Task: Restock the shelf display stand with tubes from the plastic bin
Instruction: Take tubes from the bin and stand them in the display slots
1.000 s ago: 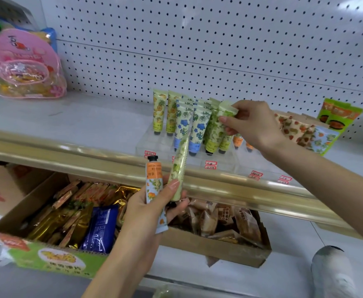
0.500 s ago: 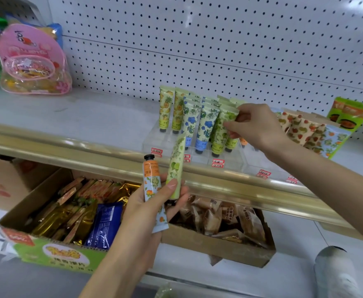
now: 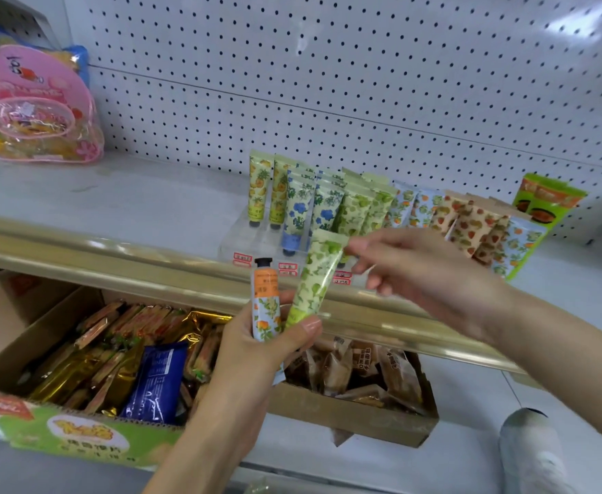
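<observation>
1. Two tubes are sitting in the left hand (image 3: 257,347), whose fingers and thumb are curling round both, so spare stock is staying within reach of the stand.
2. One, the green-leaf tube (image 3: 315,276), is leaning up and to the right, crimped end uppermost, with the thumb pressing on its lower part. By my reading it is being offered to the other hand as the next piece to go in.
3. One, the orange-banded tube (image 3: 265,301), is standing upright with its black cap on top, just beside the green one and probably waiting its turn.
4. One right hand (image 3: 431,276) is hovering at the crimped end of the green-leaf tube with its fingers loosely extended. Motion blur is hiding whether the fingertips are pinching that end or are only near it, so I cannot tell.
5. One clear display stand (image 3: 237,240) is resting on the shelf (image 3: 132,194), behind the gold rail (image 3: 114,258) and in front of the pegboard (image 3: 328,83).
6. Several stocked tubes (image 3: 294,208) are standing in it cap down and grouped by print, so each print is facing the customer. A matching green group is showing towards the right.
7. One cardboard box (image 3: 346,411) of wrapped snacks is lying on the level below, under both hands.
8. One pink pouch (image 3: 32,105) is sitting far left on the shelf, well apart from the stand.
9. No plastic bin is showing clearly in this view.
</observation>
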`<state>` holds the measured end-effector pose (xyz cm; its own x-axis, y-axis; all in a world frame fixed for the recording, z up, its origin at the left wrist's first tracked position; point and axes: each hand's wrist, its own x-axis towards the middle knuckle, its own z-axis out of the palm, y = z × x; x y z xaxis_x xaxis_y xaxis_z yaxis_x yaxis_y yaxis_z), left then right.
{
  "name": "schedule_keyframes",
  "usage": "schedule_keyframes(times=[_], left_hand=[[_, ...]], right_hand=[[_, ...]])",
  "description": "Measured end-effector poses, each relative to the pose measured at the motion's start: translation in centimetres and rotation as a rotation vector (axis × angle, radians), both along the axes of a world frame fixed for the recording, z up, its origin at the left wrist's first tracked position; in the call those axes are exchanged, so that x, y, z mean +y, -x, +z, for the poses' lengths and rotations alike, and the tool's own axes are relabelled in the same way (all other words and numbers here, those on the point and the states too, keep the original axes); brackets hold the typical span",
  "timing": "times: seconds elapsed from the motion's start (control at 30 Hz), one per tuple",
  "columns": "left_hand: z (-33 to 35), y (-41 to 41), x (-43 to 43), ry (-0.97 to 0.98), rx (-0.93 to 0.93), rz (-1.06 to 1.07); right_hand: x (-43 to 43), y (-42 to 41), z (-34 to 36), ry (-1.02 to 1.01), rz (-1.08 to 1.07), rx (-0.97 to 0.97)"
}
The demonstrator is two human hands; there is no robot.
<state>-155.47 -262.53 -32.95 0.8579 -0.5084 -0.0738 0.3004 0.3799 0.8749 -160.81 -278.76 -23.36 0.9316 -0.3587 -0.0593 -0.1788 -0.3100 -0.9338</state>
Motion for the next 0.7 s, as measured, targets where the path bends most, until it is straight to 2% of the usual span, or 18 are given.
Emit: schedule_keyframes(times=[0.1, 0.27, 0.4, 0.6, 0.7], left_hand=[[-0.1, 0.7, -0.7, -0.091, -0.129, -0.026], [-0.6, 1.2, -0.8, -0.130, -0.232, -0.039], [-0.9, 0.8, -0.9, -0.109, -0.194, 0.025], [-1.1, 0.2, -0.9, -0.154, -0.258, 0.008], [-1.0, 1.0, -0.6, -0.115, -0.199, -0.022]], right_hand=[[1.2, 0.0, -1.4, 0.029, 0.020, 0.007], [0.8, 0.8, -1.6, 0.111, 0.038, -0.022], [-1.0, 1.3, -0.1, 0.127, -0.012, -0.099], [-4.0, 0.3, 2.0, 0.402, -0.160, -0.216], [-4.9, -0.5, 2.1, 0.469, -0.168, -0.227]])
